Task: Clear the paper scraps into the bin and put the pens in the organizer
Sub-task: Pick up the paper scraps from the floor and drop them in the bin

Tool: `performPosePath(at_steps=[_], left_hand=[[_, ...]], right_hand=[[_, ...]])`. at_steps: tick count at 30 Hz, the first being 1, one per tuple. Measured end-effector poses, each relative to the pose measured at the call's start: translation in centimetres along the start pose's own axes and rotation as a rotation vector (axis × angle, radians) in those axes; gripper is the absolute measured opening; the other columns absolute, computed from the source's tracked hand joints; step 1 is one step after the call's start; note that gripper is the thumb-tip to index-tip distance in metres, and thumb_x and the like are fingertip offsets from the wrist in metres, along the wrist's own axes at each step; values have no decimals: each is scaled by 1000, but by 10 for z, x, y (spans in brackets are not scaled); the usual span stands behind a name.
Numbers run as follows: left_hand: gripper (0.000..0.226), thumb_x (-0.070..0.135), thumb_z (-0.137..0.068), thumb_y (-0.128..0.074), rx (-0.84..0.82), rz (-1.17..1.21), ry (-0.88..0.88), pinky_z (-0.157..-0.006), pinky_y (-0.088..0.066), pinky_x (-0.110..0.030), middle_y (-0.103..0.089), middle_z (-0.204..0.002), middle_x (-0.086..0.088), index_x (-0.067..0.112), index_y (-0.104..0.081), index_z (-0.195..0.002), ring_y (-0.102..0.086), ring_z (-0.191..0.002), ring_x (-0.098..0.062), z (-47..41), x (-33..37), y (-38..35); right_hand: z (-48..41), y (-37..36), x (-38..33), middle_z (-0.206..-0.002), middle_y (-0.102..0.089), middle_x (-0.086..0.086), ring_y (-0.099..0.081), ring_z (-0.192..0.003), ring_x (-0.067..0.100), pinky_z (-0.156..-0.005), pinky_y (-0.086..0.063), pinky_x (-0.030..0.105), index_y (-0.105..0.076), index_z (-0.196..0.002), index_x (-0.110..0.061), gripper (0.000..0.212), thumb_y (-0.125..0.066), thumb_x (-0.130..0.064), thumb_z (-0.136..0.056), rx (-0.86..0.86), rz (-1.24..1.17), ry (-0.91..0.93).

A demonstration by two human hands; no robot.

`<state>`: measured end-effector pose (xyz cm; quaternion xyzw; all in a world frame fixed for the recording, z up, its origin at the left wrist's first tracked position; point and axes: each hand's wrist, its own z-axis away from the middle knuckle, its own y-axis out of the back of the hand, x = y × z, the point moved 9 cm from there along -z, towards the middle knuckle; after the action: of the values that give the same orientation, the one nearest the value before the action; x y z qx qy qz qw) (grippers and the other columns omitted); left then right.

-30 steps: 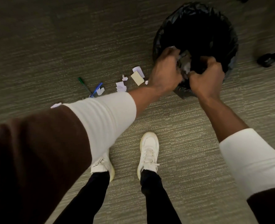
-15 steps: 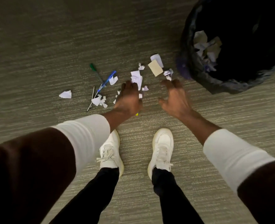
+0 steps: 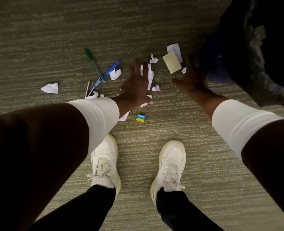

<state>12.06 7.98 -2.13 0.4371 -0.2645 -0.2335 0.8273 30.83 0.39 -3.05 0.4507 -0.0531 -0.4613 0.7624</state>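
Several white paper scraps point(image 3: 148, 75) lie scattered on the carpet in front of me, with a tan square note point(image 3: 171, 62) and a lone scrap point(image 3: 50, 88) off to the left. A green pen point(image 3: 92, 62) and a blue pen point(image 3: 106, 74) lie crossed beside a thin pencil-like stick point(image 3: 87, 88). My left hand point(image 3: 135, 85) is spread flat just above the middle scraps, holding nothing. Close to the bin, my right hand point(image 3: 192, 80) hovers open beside the tan note. The black-lined bin point(image 3: 263, 52) stands at the right with paper inside.
A small blue and yellow eraser point(image 3: 140, 117) lies on the grey carpet below my left hand. My two white shoes point(image 3: 170, 162) stand close behind the mess. No organizer is in view.
Both hands left the bin, where they dropped paper, and came down over the scraps on the floor with fingers spread. The view has moved lower and closer to the carpet.
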Motion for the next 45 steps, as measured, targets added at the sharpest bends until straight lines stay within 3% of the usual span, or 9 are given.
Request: performPosePath(at_steps=[7, 14, 18, 22, 25, 30, 34, 38, 45], left_hand=[[159, 43, -54, -102, -57, 39, -127, -96, -60, -58, 21, -170, -26, 18, 7, -167, 8, -156, -58, -23, 18, -15], [93, 27, -93, -72, -73, -226, -235, -100, -55, -61, -7, -174, -19, 16, -14, -165, -17, -155, -51, -9, 27, -22], [57, 8, -100, -32, -32, -332, -334, -102, -51, -54, -24, -170, -19, 7, -32, -157, -33, -149, -47, 11, 32, -32], [41, 6, -99, -47, 60, -451, -390, -83, -60, -39, -48, -158, -10, 14, -60, -137, -60, -128, -32, 30, 32, -33], [47, 0, -103, -36, 83, -380, -417, -101, -55, -44, -38, -161, -17, 4, -46, -148, -52, -130, -38, 34, 30, -35], [35, 12, -98, -52, 118, -339, -433, -116, -40, -36, -54, -149, -13, 14, -70, -128, -54, -133, -30, 32, 29, -25], [35, 7, -101, -44, 72, -249, -406, -113, -35, -38, -60, -130, -13, 11, -71, -123, -49, -129, -33, 18, 28, -23], [35, 3, -95, -51, 80, -101, -395, -114, -43, -39, -51, -145, -17, 9, -75, -120, -50, -134, -32, 19, 24, -18], [19, -3, -90, -66, 68, 88, -255, -94, -60, -47, -34, -163, -20, 7, -82, -87, -46, -146, -36, 20, 1, -21]], right_hand=[[-21, -10, -29, -170, -23, 18, -24, -157, 38, -124, -30, 48, -7, -169, -22, 99, -74, -23, -96, 4, -27, 18], [-13, -25, -39, -176, -7, 7, -19, -160, 31, -129, -18, 43, -10, -168, -28, 77, -42, -61, -107, 157, -147, -95], [1, -33, -46, -172, -10, 25, -17, -157, 48, -120, -34, 58, -21, -166, -20, 61, -45, -31, -111, 103, 224, 51], [19, -42, -50, -167, -18, 33, -21, -155, 55, -108, -50, 55, -37, -160, -16, 52, -44, -10, -108, 97, 550, 198], [31, -47, -47, -159, -39, 22, -47, -141, 48, -99, -56, 51, -61, -138, -9, 36, -44, -7, -106, 88, 563, 210], [39, -47, -43, -138, -58, 22, -62, -119, 45, -90, -58, 52, -68, -122, 1, 28, -49, -5, -103, 95, 487, 234], [47, -48, -45, -131, -61, 23, -62, -115, 43, -85, -58, 50, -65, -123, 4, 28, -46, -3, -103, 94, 519, 264], [47, -40, -36, -126, -63, 22, -66, -113, 39, -88, -56, 45, -58, -130, 2, 28, -55, -9, -104, 149, 421, 193], [38, -40, -28, -163, -28, 35, -50, -140, 46, -108, -52, 47, -26, -160, 2, 67, -61, -16, -106, 165, 290, 164]])
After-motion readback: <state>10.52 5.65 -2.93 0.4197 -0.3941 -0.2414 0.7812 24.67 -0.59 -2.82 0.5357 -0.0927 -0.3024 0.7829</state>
